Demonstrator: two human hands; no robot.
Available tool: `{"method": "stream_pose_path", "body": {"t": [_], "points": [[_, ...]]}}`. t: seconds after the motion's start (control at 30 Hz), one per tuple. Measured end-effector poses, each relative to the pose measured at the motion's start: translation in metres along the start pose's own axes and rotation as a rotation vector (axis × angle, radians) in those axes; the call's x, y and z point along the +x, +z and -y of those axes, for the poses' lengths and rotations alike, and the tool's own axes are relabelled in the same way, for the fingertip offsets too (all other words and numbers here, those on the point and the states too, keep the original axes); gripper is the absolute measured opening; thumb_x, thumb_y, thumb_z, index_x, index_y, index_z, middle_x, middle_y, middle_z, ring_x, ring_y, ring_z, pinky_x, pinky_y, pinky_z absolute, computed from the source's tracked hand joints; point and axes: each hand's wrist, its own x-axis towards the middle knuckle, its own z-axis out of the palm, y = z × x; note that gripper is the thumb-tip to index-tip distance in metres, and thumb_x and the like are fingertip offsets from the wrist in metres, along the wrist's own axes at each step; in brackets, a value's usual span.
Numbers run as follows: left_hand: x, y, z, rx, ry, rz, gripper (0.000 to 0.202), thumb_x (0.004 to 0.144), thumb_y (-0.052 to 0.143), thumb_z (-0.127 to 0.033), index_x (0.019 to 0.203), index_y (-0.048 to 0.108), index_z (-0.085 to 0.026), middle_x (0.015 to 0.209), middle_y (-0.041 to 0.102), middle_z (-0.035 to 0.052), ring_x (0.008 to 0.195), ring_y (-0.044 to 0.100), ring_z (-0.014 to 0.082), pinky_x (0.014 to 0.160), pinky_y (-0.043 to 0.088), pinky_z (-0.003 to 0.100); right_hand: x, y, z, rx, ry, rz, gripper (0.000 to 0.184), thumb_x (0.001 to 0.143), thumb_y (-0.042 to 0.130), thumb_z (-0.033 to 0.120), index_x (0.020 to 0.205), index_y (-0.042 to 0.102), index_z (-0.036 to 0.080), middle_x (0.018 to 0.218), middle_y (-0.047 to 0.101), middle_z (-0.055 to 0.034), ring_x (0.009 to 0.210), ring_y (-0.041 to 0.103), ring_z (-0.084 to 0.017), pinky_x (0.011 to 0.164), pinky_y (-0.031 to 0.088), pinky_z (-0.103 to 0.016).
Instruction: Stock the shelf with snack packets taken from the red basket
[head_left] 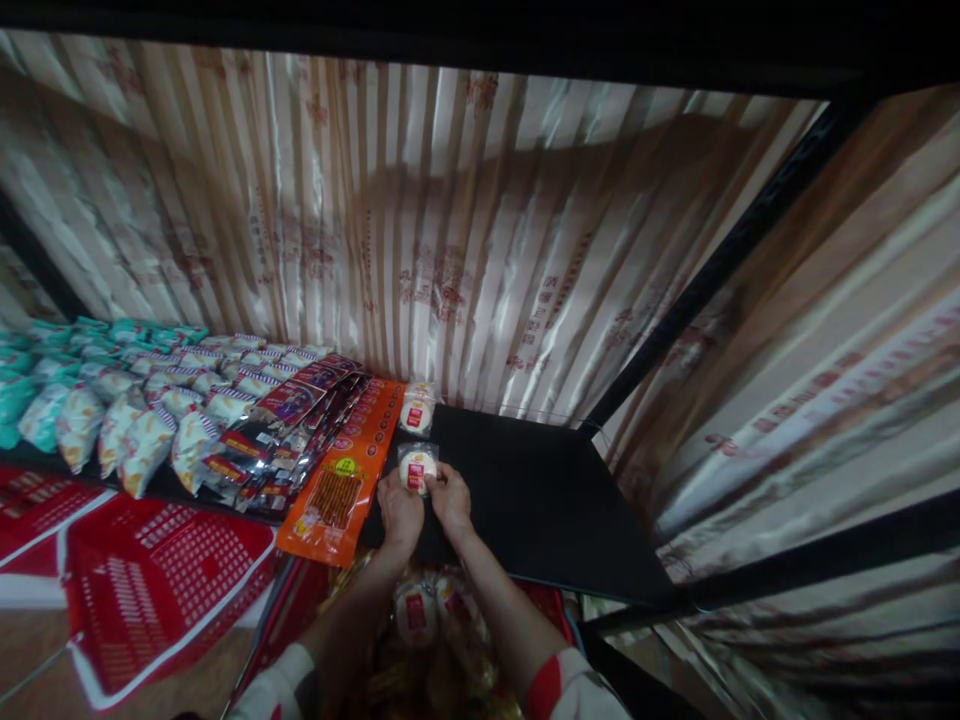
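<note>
Both hands meet over the near part of a black shelf (540, 500). My left hand (399, 510) and my right hand (451, 498) pinch a small clear packet with a round bun and a red label (417, 467) between them, just above the shelf surface. A second bun packet of the same kind (417, 410) lies further back on the shelf against the striped curtain (450, 240). Below my forearms, more such bun packets (417, 612) sit in a container whose edges are hidden.
Left of my hands lie orange snack packs (341, 480), dark foil packs (300, 420), and rows of pale and teal snack bags (120, 420). Red plastic baskets (150, 580) stand at the lower left. A black frame post (720, 270) rises at the shelf's right corner.
</note>
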Motion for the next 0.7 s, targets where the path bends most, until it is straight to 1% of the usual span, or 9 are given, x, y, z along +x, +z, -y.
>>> {"method": "stream_pose_path", "body": {"t": [0.13, 0.23, 0.33, 0.47, 0.7], "points": [[0.010, 0.004, -0.004, -0.011, -0.004, -0.011, 0.030, 0.078, 0.043, -0.008, 0.104, 0.059, -0.007, 0.103, 0.061, 0.0161, 0.096, 0.058, 0.0205, 0.085, 0.044, 0.031, 0.012, 0.006, 0.001, -0.012, -0.004, -0.031, 0.026, 0.073, 0.056, 0.026, 0.096, 0.067, 0.019, 0.086, 0.065, -0.0030, 0.074, 0.061, -0.015, 0.068, 0.045, -0.023], [0.017, 0.007, -0.006, 0.001, 0.009, -0.017, 0.030, 0.082, 0.042, -0.011, 0.105, 0.060, -0.007, 0.103, 0.061, 0.0167, 0.095, 0.058, 0.0212, 0.083, 0.045, 0.031, 0.020, 0.010, 0.002, -0.026, -0.004, -0.048, 0.027, 0.073, 0.056, 0.027, 0.097, 0.067, 0.020, 0.085, 0.065, -0.0027, 0.074, 0.060, -0.015, 0.067, 0.045, -0.023], [0.023, 0.010, -0.007, 0.010, 0.046, 0.006, 0.030, 0.082, 0.041, -0.010, 0.103, 0.062, -0.006, 0.102, 0.061, 0.0170, 0.099, 0.057, 0.0216, 0.087, 0.044, 0.031, 0.027, 0.013, 0.004, -0.022, -0.023, -0.056, 0.029, 0.074, 0.055, 0.027, 0.098, 0.067, 0.019, 0.085, 0.065, -0.0034, 0.072, 0.060, -0.015, 0.067, 0.045, -0.023], [0.031, 0.014, -0.009, 0.023, 0.079, 0.011, 0.033, 0.081, 0.040, -0.007, 0.106, 0.062, -0.004, 0.106, 0.062, 0.0177, 0.102, 0.056, 0.0219, 0.092, 0.042, 0.031, 0.035, 0.018, 0.005, 0.006, -0.043, -0.081, 0.028, 0.074, 0.053, 0.027, 0.096, 0.067, 0.019, 0.082, 0.065, -0.0032, 0.069, 0.059, -0.015, 0.066, 0.046, -0.023], [0.045, 0.025, -0.013, 0.027, 0.082, -0.005, 0.035, 0.081, 0.039, -0.008, 0.108, 0.061, -0.005, 0.114, 0.059, 0.0176, 0.109, 0.054, 0.0223, 0.096, 0.040, 0.031, 0.051, 0.026, 0.010, 0.047, -0.024, -0.108, 0.029, 0.074, 0.052, 0.027, 0.097, 0.067, 0.019, 0.085, 0.065, -0.0030, 0.070, 0.060, -0.014, 0.065, 0.047, -0.023]]}}
